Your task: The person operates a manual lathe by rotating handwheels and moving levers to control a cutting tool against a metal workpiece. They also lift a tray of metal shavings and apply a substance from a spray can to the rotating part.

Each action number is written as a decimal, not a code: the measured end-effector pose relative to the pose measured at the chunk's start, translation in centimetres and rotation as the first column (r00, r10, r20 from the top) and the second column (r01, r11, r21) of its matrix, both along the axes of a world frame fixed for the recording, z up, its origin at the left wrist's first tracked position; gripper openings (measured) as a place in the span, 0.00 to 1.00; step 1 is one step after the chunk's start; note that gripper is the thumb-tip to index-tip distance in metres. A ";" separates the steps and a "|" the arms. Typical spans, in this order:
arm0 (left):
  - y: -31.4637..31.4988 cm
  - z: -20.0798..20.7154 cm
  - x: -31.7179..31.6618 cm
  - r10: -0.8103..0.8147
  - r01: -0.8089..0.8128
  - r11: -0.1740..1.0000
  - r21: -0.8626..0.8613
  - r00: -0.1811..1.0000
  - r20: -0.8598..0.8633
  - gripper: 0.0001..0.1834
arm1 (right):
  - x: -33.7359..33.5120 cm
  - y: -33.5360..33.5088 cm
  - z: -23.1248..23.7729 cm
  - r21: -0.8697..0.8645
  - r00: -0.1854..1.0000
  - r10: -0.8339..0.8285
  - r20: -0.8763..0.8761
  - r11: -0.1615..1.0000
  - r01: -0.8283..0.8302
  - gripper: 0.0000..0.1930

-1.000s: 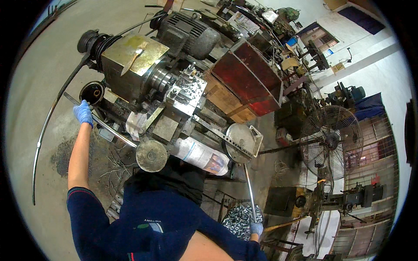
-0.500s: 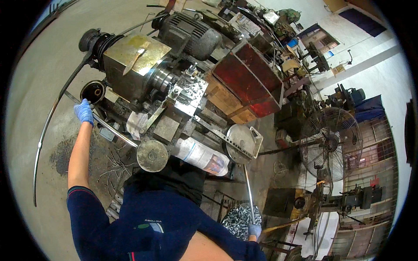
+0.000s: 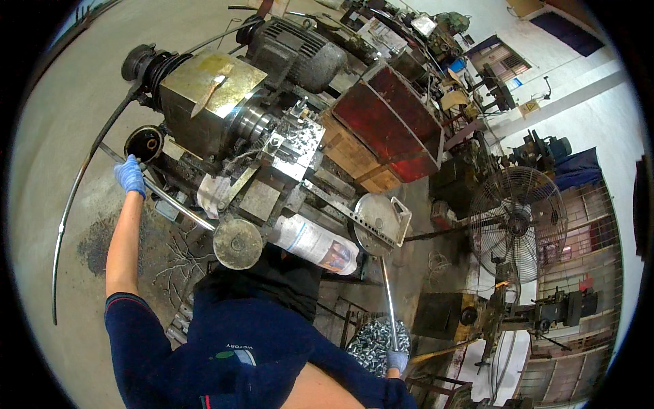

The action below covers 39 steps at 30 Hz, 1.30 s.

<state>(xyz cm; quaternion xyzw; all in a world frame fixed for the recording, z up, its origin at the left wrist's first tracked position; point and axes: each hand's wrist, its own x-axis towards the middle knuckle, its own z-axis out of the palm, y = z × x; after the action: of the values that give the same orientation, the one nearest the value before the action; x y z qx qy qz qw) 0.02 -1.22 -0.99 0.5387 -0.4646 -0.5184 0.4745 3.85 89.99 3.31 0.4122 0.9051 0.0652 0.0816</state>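
Though apart, two hands [image 3: 129, 176] [image 3: 396, 361] on apparently two levers [image 3: 182, 206] [image 3: 390, 300]

Caged fan [image 3: 519, 223], blue cloth [image 3: 579, 170] near it, yellow sign [image 3: 528, 108] on white wall [image 3: 596, 123].

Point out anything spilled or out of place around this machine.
Dark debris is scattered over the floor below the left hand in the picture, with stringy strands nearby, looking like uncollected waste. A brush also lies loose on the machine's housing, perhaps an odd resting place.
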 end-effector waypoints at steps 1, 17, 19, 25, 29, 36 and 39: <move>0.1 0.2 0.0 0.009 -0.009 1.000 0.000 1.000 -0.003 0.12 | 0.1 -0.6 0.3 -0.011 0.999 0.036 -0.031 0.999 -0.036 0.25; 0.0 -0.1 -0.3 -0.013 0.013 1.000 0.000 0.998 -0.068 0.10 | -0.4 -4.3 3.4 -0.159 0.940 0.323 -0.113 0.928 -0.338 0.24; 0.1 0.1 -0.4 -0.020 0.020 1.000 -0.006 0.998 -0.055 0.10 | -0.3 -3.8 3.0 -0.169 0.947 0.306 -0.093 0.933 -0.318 0.25; 0.9 1.5 0.0 -0.001 0.000 1.000 -0.008 0.999 -0.051 0.10 | -0.9 -10.1 8.3 -0.209 0.934 0.292 0.204 0.945 -0.250 0.23; 0.9 1.4 -0.1 0.013 -0.013 1.000 0.009 0.995 -0.097 0.10 | -0.7 -10.9 9.0 -0.259 0.949 0.279 0.144 0.937 -0.236 0.23; -0.4 -0.2 0.1 -0.009 0.010 1.000 0.007 0.994 -0.111 0.10 | 0.9 -0.7 -0.3 -0.067 0.980 0.191 -0.048 0.979 -0.194 0.30; 0.8 0.8 -0.2 -0.009 0.011 1.000 0.015 0.991 -0.136 0.10 | 1.4 1.5 -1.4 -0.041 0.991 0.135 0.026 0.990 -0.134 0.30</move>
<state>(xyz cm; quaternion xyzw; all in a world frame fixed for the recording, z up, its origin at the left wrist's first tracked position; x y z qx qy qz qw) -0.21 -0.46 -0.19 0.5034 -0.4301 -0.5598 0.4982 5.24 91.50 1.91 0.3477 0.9306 0.0588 0.0982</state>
